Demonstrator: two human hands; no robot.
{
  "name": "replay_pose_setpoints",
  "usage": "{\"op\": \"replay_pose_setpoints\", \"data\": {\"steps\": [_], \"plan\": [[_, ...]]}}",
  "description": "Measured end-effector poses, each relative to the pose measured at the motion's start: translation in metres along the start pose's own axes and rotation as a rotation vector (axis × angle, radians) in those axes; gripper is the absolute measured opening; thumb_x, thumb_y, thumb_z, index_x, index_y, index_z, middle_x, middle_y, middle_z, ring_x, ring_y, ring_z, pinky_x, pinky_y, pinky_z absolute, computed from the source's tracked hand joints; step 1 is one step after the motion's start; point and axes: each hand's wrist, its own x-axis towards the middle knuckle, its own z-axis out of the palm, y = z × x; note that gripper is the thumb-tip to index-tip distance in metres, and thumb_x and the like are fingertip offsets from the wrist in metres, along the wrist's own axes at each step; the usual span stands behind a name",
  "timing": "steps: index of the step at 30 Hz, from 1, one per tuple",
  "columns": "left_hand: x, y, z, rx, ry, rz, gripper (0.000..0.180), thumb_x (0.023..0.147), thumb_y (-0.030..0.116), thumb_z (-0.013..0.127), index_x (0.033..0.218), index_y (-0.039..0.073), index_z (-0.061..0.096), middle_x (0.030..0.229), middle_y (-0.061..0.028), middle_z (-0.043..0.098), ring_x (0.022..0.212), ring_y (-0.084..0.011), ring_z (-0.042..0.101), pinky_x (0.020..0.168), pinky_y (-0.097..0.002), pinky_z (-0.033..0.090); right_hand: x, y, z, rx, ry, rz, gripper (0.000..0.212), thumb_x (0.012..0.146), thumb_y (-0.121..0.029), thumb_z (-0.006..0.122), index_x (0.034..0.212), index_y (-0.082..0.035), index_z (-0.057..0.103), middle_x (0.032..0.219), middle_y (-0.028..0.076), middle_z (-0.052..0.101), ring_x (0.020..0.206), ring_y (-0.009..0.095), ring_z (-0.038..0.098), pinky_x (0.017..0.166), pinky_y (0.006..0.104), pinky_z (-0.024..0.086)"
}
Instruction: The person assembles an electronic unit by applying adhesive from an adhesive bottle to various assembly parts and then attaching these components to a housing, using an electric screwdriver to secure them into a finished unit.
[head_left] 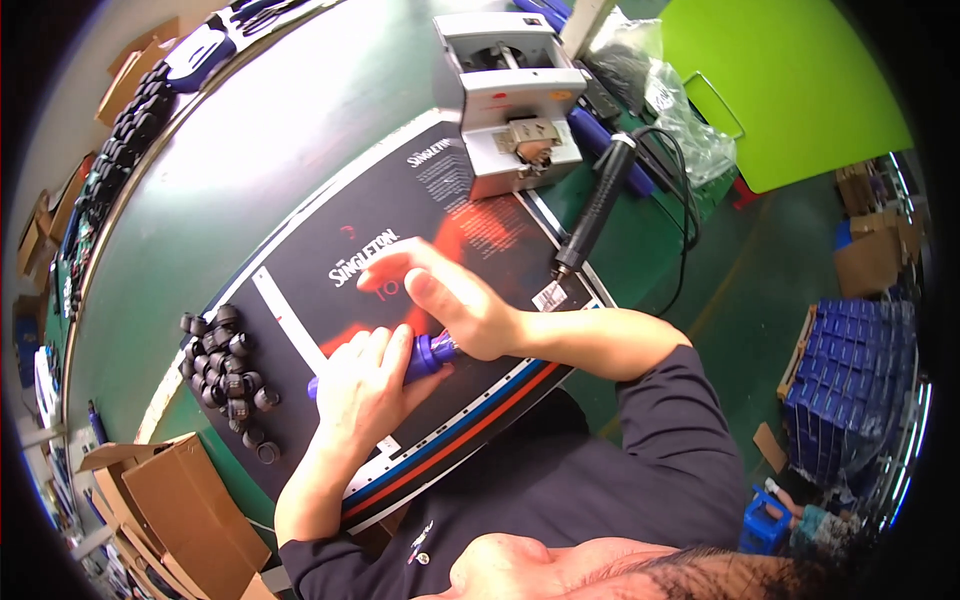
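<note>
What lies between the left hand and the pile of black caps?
Head view: one end of the purple device pokes out beside the left hand; from there to the black caps, only the dark mat shows.

1. Blue cylinder (426, 356): smooth, lightly glossy, plastic from where I stand.
2. Black caps (236, 384): plastic-looking, dull sheen.
3. Table (200, 170): smooth, shining under the light.
4. Carton (195, 505): matt cardboard.
5. Clear bag (692, 118): crinkled, shiny plastic film.

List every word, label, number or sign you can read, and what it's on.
I don't copy printed wording; where it stands:
Black mat: bold white lettering, two places; small lines too fine to read.
White label near the corded tool: too small to read.
Dark shirt: small emblem, too blurred.
</note>
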Motion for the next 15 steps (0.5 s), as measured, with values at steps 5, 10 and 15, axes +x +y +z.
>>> {"op": "replay_pose_setpoints", "data": {"steps": [5, 10, 15], "plan": [[-0.002, 0.003, 0.02, -0.078, -0.014, -0.031, 0.052, 0.078, 0.048, 0.083, 0.101, 0.004, 0.066, 0.083, -0.0083, 0.065, 0.075, -0.0243, 0.067, 0.066, -0.0364, 0.055, -0.006, 0.01, 0.0, 0.022, -0.034, 0.051, 0.067, 0.109, -0.057, 0.035, 0.143, 0.0, 0.047, 0.128, 0.015, 0.061, 0.127, 0.023, 0.054, 0.112, 0.0396, 0.038], [0.003, 0.003, 0.018, -0.072, 0.037, -0.06, 0.054, 0.077, 0.048, 0.084, 0.101, 0.004, 0.066, 0.083, -0.0074, 0.064, 0.075, -0.0239, 0.067, 0.067, -0.0356, 0.054, 0.001, 0.01, -0.003, 0.079, -0.058, 0.04, 0.07, 0.107, -0.059, 0.035, 0.142, 0.0, 0.048, 0.123, 0.015, 0.064, 0.122, 0.022, 0.057, 0.11, 0.0394, 0.04], [0.009, 0.005, 0.004, -0.126, 0.036, -0.061, 0.06, 0.072, 0.05, 0.087, 0.105, 0.004, 0.065, 0.089, -0.009, 0.066, 0.079, -0.0253, 0.068, 0.07, -0.0375, 0.055, 0.005, 0.002, -0.001, 0.129, 0.001, -0.074, 0.073, 0.106, -0.063, 0.034, 0.14, -0.001, 0.049, 0.121, 0.014, 0.063, 0.121, 0.022, 0.058, 0.11, 0.0397, 0.04]]}}
